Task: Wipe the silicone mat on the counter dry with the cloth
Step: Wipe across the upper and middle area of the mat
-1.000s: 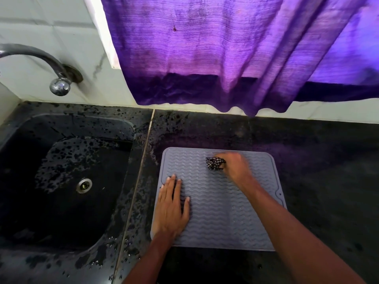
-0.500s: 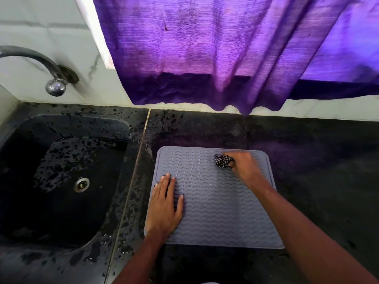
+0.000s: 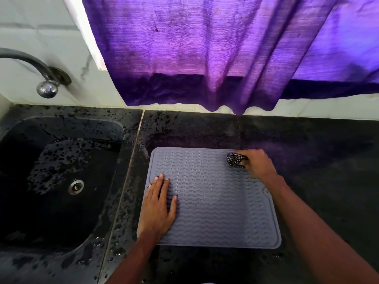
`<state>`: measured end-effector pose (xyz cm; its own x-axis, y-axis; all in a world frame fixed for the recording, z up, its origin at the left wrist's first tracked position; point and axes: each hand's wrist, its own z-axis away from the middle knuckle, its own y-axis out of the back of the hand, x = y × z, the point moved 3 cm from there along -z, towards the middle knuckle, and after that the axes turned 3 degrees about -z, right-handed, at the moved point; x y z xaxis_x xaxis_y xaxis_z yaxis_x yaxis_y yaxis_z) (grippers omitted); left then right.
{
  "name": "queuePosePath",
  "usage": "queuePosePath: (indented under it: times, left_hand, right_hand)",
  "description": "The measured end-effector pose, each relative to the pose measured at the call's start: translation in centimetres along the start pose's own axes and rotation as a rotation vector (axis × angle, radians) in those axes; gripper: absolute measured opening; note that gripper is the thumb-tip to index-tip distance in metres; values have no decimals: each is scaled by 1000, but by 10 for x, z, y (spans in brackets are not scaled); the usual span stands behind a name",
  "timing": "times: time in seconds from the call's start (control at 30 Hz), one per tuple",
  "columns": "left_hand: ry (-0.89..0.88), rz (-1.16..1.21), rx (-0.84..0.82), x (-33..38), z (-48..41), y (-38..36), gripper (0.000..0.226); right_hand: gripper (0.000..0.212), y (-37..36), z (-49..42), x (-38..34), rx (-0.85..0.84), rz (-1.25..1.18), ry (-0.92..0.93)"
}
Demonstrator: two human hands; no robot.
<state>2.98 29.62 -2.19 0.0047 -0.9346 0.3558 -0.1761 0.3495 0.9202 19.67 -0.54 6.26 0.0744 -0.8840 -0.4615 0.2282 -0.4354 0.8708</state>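
A grey silicone mat [image 3: 215, 203] with wavy ridges lies flat on the dark counter [image 3: 320, 165], right of the sink. My left hand [image 3: 159, 208] rests flat on the mat's left edge, fingers together and pointing away from me. My right hand [image 3: 256, 163] is at the mat's far right corner, closed around a bunched black-and-white checked cloth [image 3: 234, 159] that presses on the mat. Small water beads show on the mat's near right part.
A black sink [image 3: 59, 181] with a metal drain [image 3: 75, 186] lies to the left, its rim spotted with water. A chrome tap [image 3: 44, 87] juts from the tiled wall. A purple curtain [image 3: 205, 58] hangs over the counter's back edge.
My right hand has slid the cloth rightward along the mat's far edge, from near the middle to the far right corner. My left hand stays pressed on the left edge.
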Motion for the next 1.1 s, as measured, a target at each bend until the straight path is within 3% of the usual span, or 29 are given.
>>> queuePosePath:
  times: [0.2, 0.73, 1.1]
  left_hand:
    - [2, 18, 7, 2, 1, 3, 65]
    - [-2, 28, 34, 1, 1, 3, 64]
    - [13, 43, 25, 1, 2, 3, 64]
  right_hand:
    - [40, 2, 10, 19, 51, 29, -32]
    - [46, -13, 21, 31, 106, -104, -13]
    - [44, -23, 22, 12, 109, -118, 75]
